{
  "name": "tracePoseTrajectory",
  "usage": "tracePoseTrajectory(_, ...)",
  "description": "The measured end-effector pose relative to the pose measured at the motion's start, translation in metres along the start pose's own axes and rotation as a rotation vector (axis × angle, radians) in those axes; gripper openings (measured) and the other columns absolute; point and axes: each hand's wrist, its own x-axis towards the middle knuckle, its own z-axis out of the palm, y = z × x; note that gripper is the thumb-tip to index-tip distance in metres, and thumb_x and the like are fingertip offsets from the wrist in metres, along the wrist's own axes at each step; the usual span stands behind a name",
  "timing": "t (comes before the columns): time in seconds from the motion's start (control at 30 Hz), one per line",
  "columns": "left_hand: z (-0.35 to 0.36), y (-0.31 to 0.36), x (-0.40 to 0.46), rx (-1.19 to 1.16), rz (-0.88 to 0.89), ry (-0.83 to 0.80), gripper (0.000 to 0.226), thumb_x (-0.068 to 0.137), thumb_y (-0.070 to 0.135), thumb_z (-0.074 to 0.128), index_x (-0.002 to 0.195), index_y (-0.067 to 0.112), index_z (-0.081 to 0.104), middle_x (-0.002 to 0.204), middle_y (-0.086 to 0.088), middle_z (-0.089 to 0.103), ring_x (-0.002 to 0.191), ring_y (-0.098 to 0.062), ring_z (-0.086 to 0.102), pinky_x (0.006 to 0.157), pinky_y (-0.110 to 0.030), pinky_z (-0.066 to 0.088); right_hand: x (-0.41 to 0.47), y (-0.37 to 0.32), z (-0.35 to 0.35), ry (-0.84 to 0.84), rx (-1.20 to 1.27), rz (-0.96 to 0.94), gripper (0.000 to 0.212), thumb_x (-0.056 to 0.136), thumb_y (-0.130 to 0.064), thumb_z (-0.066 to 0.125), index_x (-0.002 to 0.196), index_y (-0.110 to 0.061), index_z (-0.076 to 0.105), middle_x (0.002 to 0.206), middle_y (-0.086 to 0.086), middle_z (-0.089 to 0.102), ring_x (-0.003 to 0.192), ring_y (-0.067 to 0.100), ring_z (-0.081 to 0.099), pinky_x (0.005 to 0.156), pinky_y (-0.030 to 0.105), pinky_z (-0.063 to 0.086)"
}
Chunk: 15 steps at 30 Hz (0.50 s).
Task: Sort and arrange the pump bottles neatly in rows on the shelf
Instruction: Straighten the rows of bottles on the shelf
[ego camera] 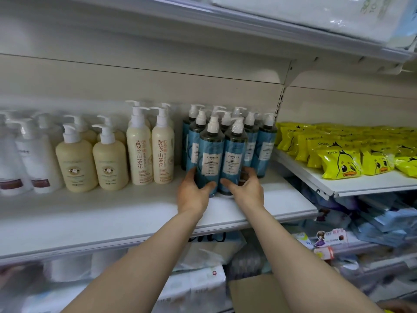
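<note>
White shelf (135, 213) carries upright pump bottles (110, 159).

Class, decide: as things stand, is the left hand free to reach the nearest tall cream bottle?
Probably not yet: the left hand grips a front blue bottle. Nothing stands before the tall cream bottle.

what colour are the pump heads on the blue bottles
White, on the blue bottles; head view shows them best.

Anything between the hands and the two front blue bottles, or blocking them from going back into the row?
Nothing between them: the left hand grips the front left blue bottle and the right hand grips the front right blue bottle. Directly behind, the other blue bottles stand packed close, so there is no open room to push back.
</note>
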Motion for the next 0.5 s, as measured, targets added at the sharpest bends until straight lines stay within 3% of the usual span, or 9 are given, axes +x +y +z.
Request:
tracePoseTrajectory(0.3, 0.0032, -0.0042, 0.0008, 0.076, 0.01, 0.051, 0.069, 0.084, 0.027, 0.075, 0.145, 0.021, 0.043, 0.142, -0.004, 0.053, 0.13, -0.024, 0.052, 0.109, -0.041, 0.044, -0.0021, -0.0013, 0.0056, -0.023, 0.027, 0.01, 0.072, 0.069, -0.051, 0.085, 0.131, -0.035, 0.052, 0.122, -0.008, 0.07, 0.112, 0.016, 0.066, 0.098, 0.042, 0.053)
tracePoseTrajectory(0.4, 0.0033, -0.0042, -0.0007, 0.102, 0.005, 0.078, 0.07, 0.086, 0.025, 0.074, 0.147, 0.019, 0.041, 0.145, -0.007, 0.048, 0.132, -0.026, 0.048, 0.11, -0.038, 0.041, -0.002, 0.0, 0.0077, -0.04, 0.057, 0.018, 0.079, 0.06, -0.058, 0.081, 0.131, -0.036, 0.054, 0.121, -0.012, 0.07, 0.111, 0.013, 0.066, 0.099, 0.044, 0.054)
tracePoseTrajectory(0.5, 0.0023, -0.0038, -0.001, 0.118, 0.011, 0.08, 0.069, 0.087, 0.025, 0.073, 0.147, 0.018, 0.041, 0.145, -0.008, 0.046, 0.132, -0.027, 0.047, 0.11, -0.037, 0.04, -0.0015, -0.0004, 0.009, -0.041, 0.047, 0.017, 0.076, 0.064, -0.055, 0.081, 0.132, -0.036, 0.054, 0.123, -0.011, 0.069, 0.112, 0.014, 0.066, 0.1, 0.043, 0.053)
